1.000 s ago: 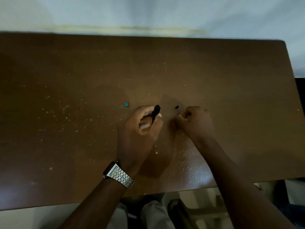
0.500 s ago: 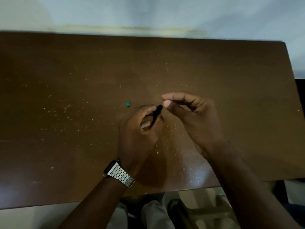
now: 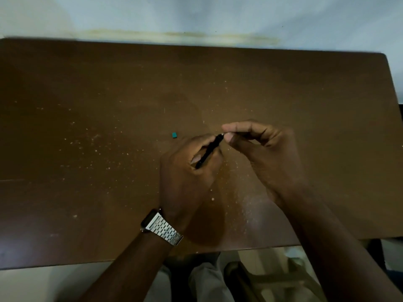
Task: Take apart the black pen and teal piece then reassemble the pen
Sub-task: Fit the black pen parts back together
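left hand (image 3: 187, 171) curled in a fist-like grip; right hand (image 3: 263, 153) pinched, thumb and forefinger together, wrists apart.

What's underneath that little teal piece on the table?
The small teal piece lies alone on the speckled brown wooden table, apart from both hands. Only bare tabletop shows around it; the spot directly beneath is covered.

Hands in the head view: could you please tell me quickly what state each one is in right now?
Left hand: closed around the black pen.
Right hand: fingertips pinched at the pen's upper end; what they hold cannot be told.
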`<state>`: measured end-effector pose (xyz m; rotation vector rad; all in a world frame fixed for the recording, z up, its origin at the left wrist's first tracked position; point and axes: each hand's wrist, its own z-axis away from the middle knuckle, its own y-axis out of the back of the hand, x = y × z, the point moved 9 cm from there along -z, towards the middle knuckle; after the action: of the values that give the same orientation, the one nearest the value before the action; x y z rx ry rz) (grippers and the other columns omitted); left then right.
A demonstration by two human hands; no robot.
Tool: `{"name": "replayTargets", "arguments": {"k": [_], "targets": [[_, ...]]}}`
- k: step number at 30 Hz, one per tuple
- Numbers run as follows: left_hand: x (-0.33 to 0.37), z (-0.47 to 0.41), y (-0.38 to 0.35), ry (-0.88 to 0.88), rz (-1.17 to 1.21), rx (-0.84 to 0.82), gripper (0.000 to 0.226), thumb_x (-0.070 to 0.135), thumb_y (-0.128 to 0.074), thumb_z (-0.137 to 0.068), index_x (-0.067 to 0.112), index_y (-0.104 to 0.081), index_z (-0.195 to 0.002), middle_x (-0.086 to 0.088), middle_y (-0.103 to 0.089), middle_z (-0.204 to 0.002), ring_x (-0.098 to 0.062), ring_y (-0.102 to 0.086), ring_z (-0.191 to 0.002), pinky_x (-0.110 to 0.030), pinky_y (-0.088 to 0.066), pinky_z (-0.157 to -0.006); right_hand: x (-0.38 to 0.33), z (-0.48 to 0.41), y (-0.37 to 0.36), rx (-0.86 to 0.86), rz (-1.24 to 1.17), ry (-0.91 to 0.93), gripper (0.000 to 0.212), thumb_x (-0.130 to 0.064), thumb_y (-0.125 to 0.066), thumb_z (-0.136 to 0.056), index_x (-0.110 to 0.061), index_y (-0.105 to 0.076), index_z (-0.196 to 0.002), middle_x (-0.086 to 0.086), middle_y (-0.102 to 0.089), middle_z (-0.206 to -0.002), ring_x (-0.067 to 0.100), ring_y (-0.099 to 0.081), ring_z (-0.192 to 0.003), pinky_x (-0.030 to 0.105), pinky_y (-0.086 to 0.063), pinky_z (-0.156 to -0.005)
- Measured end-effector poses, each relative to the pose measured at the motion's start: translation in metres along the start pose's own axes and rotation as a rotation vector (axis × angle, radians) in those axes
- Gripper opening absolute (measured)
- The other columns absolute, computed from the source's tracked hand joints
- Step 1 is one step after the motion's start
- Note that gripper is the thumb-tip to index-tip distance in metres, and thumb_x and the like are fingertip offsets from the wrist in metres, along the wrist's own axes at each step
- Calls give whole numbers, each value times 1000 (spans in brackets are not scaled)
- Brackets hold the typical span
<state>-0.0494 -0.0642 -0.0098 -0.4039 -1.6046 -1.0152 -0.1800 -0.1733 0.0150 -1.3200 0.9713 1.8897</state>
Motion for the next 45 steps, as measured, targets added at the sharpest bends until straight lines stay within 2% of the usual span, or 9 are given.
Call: {"name": "replayTargets", "arguments": {"k": [6, 10, 12, 16, 18, 22, 28, 33, 45], "targets": [[14, -1, 2, -77, -125, -19, 26, 19, -74, -92, 17, -75, -117, 1, -78, -109, -10, -73, -94, -36, -62, -77, -18, 1, 4, 25, 265, 29, 22, -14, -77, -89, -28, -67, -102, -11, -75, -84, -7, -67, -73, 8, -50, -64], [21, -1, 1, -128, -256, -53, 24, 22, -72, -93, 18, -76, -116, 1, -77, -108, -12, -70, -90, -30, -57, -71, -39, 2, 0, 6, 528, 143, 28, -13, -77, -87, -31, -60, -100, -13, -72, -84, -1, -66, -79, 5, -46, -69], [22, -1, 0, -142, -288, -60, 24, 22, -73, -92, 17, -77, -115, 0, -77, -109, -15, -70, -92, -33, -57, -71, -48, 2, -2, -17, 633, 191, 31, -12, -76, -85, -31, -58, -100, -12, -71, -86, 1, -64, -82, 10, -48, -72], [26, 0, -4, -206, -358, -70, 24, 23, -73, -93, 15, -77, -116, -2, -76, -109, -17, -70, -94, -37, -57, -71, -60, 4, -9, -92, 778, 268, 33, -6, -73, -83, -26, -56, -103, -10, -68, -85, 9, -62, -85, 36, -57, -70], [26, 0, -6, -226, -365, -90, 25, 23, -72, -93, 15, -76, -117, -2, -76, -111, -17, -70, -97, -38, -58, -73, -64, 5, -12, -123, 828, 298, 35, -5, -72, -83, -27, -53, -103, -7, -67, -86, 11, -61, -84, 39, -57, -67], [25, 1, -9, -261, -400, -106, 27, 24, -69, -94, 15, -75, -119, -3, -76, -111, -20, -70, -97, -41, -58, -70, -65, 4, -15, -185, 846, 294, 44, -6, -73, -84, -32, -44, -102, -5, -67, -88, 13, -62, -85, 37, -57, -68], [25, 1, -6, -271, -369, -67, 26, 22, -71, -91, 16, -76, -116, -4, -75, -108, -21, -70, -93, -42, -58, -65, -58, 3, -13, -191, 862, 305, 33, -4, -72, -81, -25, -54, -99, -3, -68, -87, 15, -62, -81, 41, -57, -67], [32, 0, -2, -300, -381, -17, 23, 20, -75, -90, 18, -77, -113, -2, -76, -106, -19, -69, -91, -38, -57, -62, -53, 3, -3, -129, 822, 294, 17, -10, -73, -86, -23, -72, -97, -13, -68, -86, -1, -56, -79, 15, -45, -68], [32, -2, -1, -191, -293, -45, 25, 18, -74, -91, 15, -77, -116, -3, -77, -108, -19, -71, -95, -42, -59, -73, -50, 6, -8, -179, 943, 309, 16, -19, -59, -99, -22, -74, -104, -5, -69, -96, 17, -53, -95, 30, -43, -73]]}}
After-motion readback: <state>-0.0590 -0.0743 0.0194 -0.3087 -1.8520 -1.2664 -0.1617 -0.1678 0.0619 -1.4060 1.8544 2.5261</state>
